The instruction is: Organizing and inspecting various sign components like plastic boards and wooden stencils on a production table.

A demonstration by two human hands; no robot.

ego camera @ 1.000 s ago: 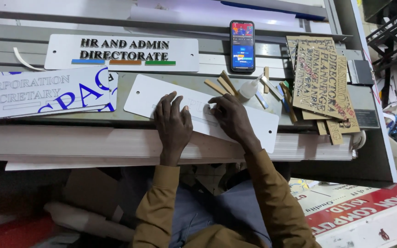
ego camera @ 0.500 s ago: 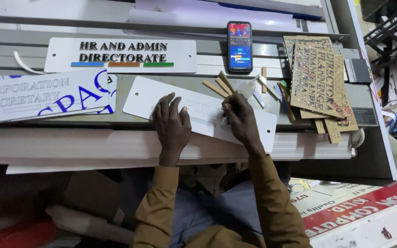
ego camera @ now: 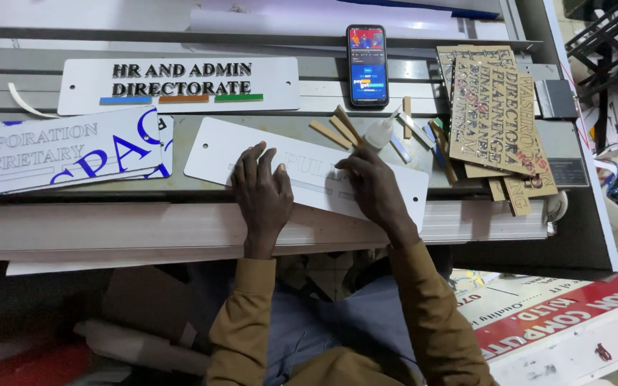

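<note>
Obstacles: glue bottle (ego camera: 380, 133) and wooden strips (ego camera: 339, 129) just beyond the right hand (ego camera: 373, 191); phone (ego camera: 367, 66) farther back. Free room: bare table (ego camera: 180, 189) strip left of the left hand (ego camera: 264, 194), below the white sign plates (ego camera: 62, 150).

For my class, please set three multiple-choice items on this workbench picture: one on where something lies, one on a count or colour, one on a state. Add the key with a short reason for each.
1. Where does the phone lie?
A. Left of the finished sign
B. Right of the finished sign
C. Under the blank white plate

2. How many coloured bars run under the lettering on the finished sign?
A. One
B. Three
C. Five

3. What are the hands doing?
A. Both rest on the blank white plate
B. Both hold the phone
C. Both are off the bench

Key: 1 B, it sits past the sign's right end. 2 B, blue, orange and green bars show. 3 A, the left hand and right hand lie on the plate.
</note>
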